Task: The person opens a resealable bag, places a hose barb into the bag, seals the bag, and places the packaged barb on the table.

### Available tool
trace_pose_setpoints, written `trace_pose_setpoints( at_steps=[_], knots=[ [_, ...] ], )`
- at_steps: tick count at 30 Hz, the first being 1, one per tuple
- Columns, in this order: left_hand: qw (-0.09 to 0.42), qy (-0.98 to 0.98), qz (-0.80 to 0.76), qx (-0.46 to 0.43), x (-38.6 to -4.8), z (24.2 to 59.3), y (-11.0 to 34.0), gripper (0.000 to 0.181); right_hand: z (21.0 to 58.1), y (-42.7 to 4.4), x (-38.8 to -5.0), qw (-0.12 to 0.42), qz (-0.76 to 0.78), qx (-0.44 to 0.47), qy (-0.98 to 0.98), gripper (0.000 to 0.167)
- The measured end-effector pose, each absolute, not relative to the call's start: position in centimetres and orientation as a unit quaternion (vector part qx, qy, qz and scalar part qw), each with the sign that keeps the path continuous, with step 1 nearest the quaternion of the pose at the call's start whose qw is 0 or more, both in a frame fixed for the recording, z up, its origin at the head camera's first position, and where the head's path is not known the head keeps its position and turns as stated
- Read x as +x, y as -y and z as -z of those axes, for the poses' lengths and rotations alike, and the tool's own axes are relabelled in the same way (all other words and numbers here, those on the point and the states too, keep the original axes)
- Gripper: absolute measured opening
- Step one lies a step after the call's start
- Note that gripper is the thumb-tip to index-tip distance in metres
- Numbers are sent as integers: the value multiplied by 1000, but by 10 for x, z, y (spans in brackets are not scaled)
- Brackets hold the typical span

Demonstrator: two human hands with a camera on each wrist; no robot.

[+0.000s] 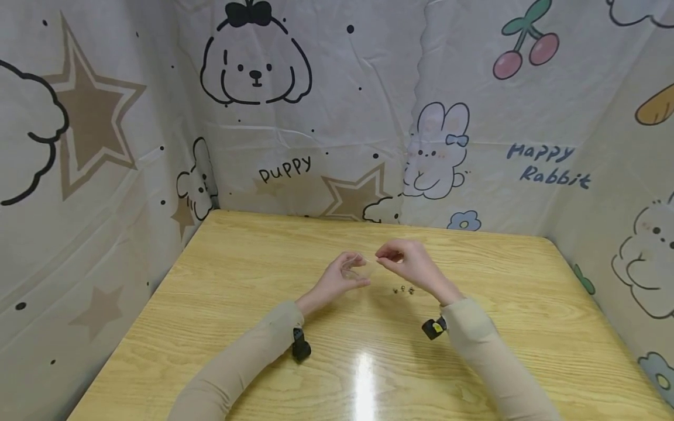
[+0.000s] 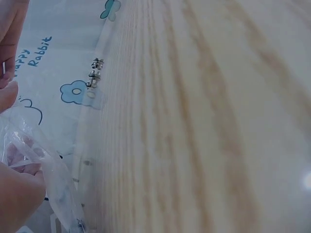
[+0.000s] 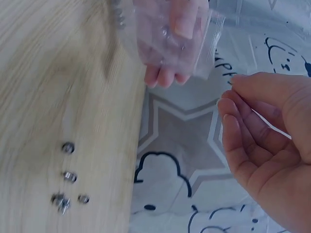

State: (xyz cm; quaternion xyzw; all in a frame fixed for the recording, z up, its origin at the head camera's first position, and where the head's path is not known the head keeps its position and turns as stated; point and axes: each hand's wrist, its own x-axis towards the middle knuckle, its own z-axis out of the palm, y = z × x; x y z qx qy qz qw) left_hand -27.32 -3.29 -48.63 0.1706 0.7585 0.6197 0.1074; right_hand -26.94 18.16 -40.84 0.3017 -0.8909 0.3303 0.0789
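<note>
The person's left hand (image 1: 337, 275) is holding a clear plastic bag (image 3: 209, 43) above the wooden surface (image 1: 253, 251), its fingers and thumb curling round the bag's near side. The right hand (image 1: 411, 260) is hovering just beside the bag, its fingers bending inward with the thumb tip nearly meeting the forefinger; whether it is gripping anything tiny, I cannot tell. Small shiny bits are showing in or through the plastic. A loose group of small metal parts (image 1: 403, 289) is lying on the surface near the right wrist, between the 2 forearms. Both arms are wearing beige sleeves (image 1: 247, 356) and black wrist cameras (image 1: 301, 348). Behind, a printed cloth (image 1: 337, 117) is hanging, showing a puppy and a rabbit.
</note>
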Motion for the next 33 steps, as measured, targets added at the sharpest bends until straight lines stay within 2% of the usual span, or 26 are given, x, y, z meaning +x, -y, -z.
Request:
trace_pose_setpoints(
  at_steps=[8,26,33],
  knots=[
    [101,-761,-620,162,-273,485,32,58,423,-205,-273,81,-323,277,901,8],
    [96,-761,-618,169,-273,485,34,59,467,-238,-289,5,-301,191,934,11],
    [99,-758,-622,170,-271,482,33,60,475,-242,-292,-5,-291,191,937,8]
  ],
)
